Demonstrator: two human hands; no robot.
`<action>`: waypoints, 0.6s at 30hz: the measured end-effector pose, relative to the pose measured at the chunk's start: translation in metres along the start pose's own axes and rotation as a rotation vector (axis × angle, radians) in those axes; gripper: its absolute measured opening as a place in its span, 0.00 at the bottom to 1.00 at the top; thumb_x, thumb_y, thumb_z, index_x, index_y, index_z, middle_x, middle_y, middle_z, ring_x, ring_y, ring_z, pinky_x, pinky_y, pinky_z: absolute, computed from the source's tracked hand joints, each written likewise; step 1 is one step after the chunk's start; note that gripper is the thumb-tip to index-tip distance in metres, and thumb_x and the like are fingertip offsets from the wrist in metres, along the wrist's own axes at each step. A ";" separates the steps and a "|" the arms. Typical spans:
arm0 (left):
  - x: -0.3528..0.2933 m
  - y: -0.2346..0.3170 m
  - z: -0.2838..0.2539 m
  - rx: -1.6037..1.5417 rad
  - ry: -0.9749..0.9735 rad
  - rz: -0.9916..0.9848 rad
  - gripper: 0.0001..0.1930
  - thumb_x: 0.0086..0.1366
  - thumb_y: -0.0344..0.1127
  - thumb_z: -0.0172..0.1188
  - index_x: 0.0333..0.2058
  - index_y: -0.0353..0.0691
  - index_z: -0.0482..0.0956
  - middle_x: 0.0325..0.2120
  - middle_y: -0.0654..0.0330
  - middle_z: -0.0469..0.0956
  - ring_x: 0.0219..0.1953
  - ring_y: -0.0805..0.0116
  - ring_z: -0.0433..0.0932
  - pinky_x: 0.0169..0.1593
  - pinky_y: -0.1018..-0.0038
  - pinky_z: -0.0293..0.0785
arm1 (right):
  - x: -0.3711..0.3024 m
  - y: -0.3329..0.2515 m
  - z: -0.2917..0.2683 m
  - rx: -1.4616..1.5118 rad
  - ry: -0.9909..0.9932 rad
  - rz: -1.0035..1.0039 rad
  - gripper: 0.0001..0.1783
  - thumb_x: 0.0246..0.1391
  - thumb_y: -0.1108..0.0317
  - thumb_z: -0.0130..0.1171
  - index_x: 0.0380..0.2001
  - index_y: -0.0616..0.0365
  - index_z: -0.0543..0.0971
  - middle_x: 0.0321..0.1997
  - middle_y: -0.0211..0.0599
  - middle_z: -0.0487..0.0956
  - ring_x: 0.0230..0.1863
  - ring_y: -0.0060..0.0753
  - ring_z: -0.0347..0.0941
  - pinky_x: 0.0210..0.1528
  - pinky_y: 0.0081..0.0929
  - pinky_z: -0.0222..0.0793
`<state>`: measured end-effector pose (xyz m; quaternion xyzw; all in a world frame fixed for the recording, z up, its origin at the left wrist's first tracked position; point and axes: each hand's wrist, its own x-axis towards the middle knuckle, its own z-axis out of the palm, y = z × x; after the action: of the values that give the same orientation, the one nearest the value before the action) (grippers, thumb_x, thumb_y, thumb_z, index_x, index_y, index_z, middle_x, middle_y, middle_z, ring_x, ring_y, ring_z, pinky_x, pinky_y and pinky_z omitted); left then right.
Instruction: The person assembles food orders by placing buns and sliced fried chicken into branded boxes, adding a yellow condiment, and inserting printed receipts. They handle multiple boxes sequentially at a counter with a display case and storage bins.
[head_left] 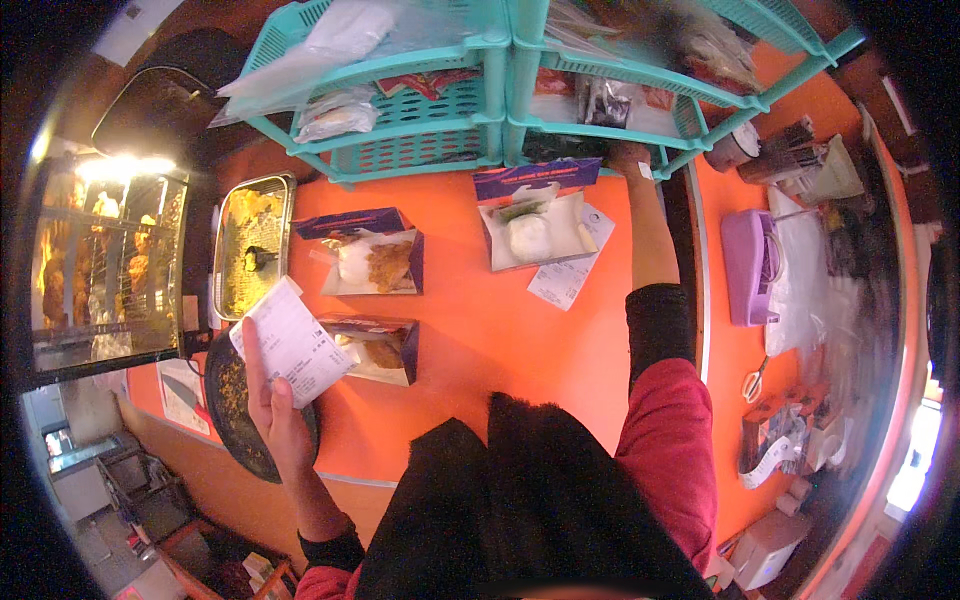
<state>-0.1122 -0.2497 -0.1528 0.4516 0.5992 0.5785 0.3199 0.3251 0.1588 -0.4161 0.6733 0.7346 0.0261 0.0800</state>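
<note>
Where the turquoise basket rack point(514, 100) partly hides the right hand point(629, 156), its fingers' state is untellable; reaching in seems the step, withdrawing likely needs rim clearance. Food cartons point(360, 222) lie rightward of the left hand point(285, 422), whose fingers pinch a receipt point(302, 345).

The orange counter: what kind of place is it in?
Probably a takeaway food shop: there's a lit glass case with golden-brown food, open food boxes on the counter, and a paper receipt in the left hand.
</note>
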 end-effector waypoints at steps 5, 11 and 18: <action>-0.009 0.003 -0.021 0.064 0.049 0.026 0.36 0.60 0.46 0.51 0.60 0.32 0.48 0.59 0.52 0.53 0.57 0.63 0.58 0.58 0.68 0.54 | -0.011 -0.019 -0.033 0.046 0.003 -0.018 0.27 0.42 0.52 0.56 0.49 0.47 0.71 0.52 0.44 0.70 0.52 0.48 0.67 0.50 0.42 0.66; -0.029 0.000 -0.042 0.086 0.070 -0.031 0.35 0.60 0.45 0.50 0.61 0.33 0.48 0.59 0.52 0.53 0.57 0.64 0.58 0.58 0.69 0.54 | -0.022 -0.018 -0.029 0.216 0.006 0.130 0.21 0.43 0.54 0.53 0.42 0.47 0.75 0.44 0.43 0.75 0.45 0.50 0.72 0.43 0.42 0.70; -0.045 0.003 -0.054 0.105 0.131 -0.089 0.35 0.60 0.44 0.50 0.61 0.36 0.48 0.59 0.53 0.54 0.57 0.64 0.58 0.59 0.69 0.52 | 0.027 -0.031 0.018 0.370 -0.030 0.286 0.34 0.41 0.37 0.52 0.48 0.46 0.73 0.50 0.46 0.72 0.48 0.49 0.71 0.48 0.42 0.68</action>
<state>-0.1428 -0.3127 -0.1495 0.4016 0.6679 0.5599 0.2813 0.2947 0.1819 -0.4412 0.7741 0.6226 -0.1080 -0.0385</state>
